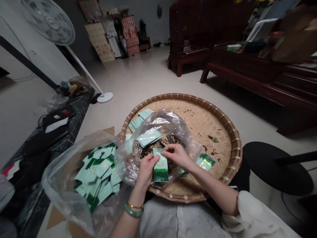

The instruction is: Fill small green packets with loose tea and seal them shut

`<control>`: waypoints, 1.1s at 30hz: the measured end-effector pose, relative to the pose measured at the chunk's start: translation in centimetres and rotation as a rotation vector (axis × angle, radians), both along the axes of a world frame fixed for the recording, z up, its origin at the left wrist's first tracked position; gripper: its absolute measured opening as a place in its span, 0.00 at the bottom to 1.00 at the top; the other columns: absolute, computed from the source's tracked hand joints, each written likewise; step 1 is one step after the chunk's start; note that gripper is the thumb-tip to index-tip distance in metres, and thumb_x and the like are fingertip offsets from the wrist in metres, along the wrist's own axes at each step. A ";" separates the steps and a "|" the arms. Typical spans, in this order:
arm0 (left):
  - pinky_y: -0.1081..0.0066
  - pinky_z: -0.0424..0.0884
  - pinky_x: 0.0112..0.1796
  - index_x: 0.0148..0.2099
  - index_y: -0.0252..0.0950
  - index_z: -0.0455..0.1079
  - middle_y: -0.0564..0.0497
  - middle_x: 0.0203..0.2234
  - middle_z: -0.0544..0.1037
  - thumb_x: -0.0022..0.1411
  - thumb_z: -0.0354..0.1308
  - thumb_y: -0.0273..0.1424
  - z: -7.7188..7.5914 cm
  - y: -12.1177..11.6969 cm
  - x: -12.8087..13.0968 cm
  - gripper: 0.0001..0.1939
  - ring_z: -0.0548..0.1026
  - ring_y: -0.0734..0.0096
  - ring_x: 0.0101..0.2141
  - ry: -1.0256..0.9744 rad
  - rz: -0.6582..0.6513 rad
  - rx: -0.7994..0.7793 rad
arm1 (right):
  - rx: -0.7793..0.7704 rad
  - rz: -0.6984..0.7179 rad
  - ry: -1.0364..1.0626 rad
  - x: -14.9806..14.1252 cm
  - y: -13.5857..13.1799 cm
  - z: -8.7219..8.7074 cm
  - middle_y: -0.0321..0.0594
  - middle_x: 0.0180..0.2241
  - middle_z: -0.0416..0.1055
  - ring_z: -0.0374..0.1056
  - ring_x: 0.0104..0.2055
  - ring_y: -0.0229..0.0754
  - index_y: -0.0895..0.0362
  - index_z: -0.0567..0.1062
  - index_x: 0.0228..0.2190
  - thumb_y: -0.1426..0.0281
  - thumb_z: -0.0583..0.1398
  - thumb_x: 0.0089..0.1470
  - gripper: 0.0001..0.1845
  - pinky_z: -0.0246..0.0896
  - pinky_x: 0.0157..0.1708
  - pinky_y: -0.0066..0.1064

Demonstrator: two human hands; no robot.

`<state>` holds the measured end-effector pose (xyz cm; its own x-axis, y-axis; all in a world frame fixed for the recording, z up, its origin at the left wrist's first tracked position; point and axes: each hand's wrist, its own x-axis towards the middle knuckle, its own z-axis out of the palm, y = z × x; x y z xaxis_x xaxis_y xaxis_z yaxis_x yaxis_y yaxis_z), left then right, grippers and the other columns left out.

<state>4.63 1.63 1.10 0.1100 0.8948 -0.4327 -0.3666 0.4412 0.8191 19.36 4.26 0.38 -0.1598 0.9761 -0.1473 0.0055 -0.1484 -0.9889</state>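
A pale green packet [160, 167] with a dark green wavy end is held up between my two hands. My left hand [146, 168] pinches its left edge, and my right hand [177, 155] pinches near its top corner. Behind it lies an open clear plastic bag [163, 119] with dried leaf material [146, 151] inside. A stack of similar packets [148, 138] and a dark handled tool [170, 139], its kind unclear, rest in that bag. All this sits on a round woven bamboo tray [198, 122]. More packets [135, 124] lie at the tray's far left, others [206, 162] right of my hands.
To the left, a large plastic bag [61, 172] in a cardboard box holds many loose packets [99, 172]. A white standing fan [105, 97] is beyond it. A black round base [277, 168] stands at right, and dark wooden furniture [247, 72] behind.
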 end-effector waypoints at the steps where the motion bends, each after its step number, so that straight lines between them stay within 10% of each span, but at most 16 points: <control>1: 0.76 0.68 0.25 0.33 0.29 0.76 0.50 0.20 0.79 0.39 0.72 0.36 -0.1 0.0 -0.1 0.20 0.73 0.75 0.20 0.006 -0.030 -0.007 | -0.003 -0.005 0.004 0.0 0.0 0.0 0.29 0.15 0.64 0.58 0.17 0.31 0.59 0.70 0.18 0.61 0.66 0.39 0.14 0.52 0.17 0.23; 12: 0.71 0.72 0.25 0.33 0.28 0.75 0.45 0.23 0.80 0.35 0.73 0.40 -0.5 -0.6 0.1 0.25 0.78 0.64 0.23 0.032 -0.112 -0.114 | -0.008 -0.039 -0.060 -0.3 -0.3 -0.4 0.33 0.17 0.68 0.63 0.18 0.35 0.59 0.74 0.21 0.61 0.64 0.44 0.13 0.58 0.18 0.26; 19: 0.70 0.73 0.26 0.32 0.27 0.75 0.42 0.25 0.80 0.37 0.73 0.41 -0.5 -0.8 -0.2 0.24 0.79 0.62 0.26 0.049 -0.051 -0.099 | 0.470 -0.034 -0.929 2.3 -0.7 -0.8 0.52 0.47 0.69 0.64 0.49 0.53 0.58 0.71 0.49 0.67 0.57 0.56 0.19 0.61 0.47 0.43; 24: 0.69 0.75 0.27 0.33 0.27 0.75 0.42 0.27 0.81 0.36 0.73 0.39 -0.3 -0.8 0.0 0.24 0.79 0.61 0.27 0.036 -0.026 -0.109 | 0.373 0.088 -1.335 2.4 -1.0 -1.6 0.61 0.49 0.65 0.60 0.51 0.58 0.67 0.58 0.59 0.73 0.60 0.52 0.34 0.60 0.47 0.43; 33: 0.69 0.75 0.28 0.35 0.29 0.74 0.44 0.26 0.81 0.39 0.72 0.41 -0.3 -0.8 -0.3 0.24 0.80 0.60 0.28 0.005 0.017 -0.115 | 0.267 0.088 -1.346 1.2 0.1 -0.7 0.63 0.48 0.68 0.66 0.49 0.58 0.71 0.57 0.59 0.75 0.57 0.52 0.34 0.66 0.41 0.41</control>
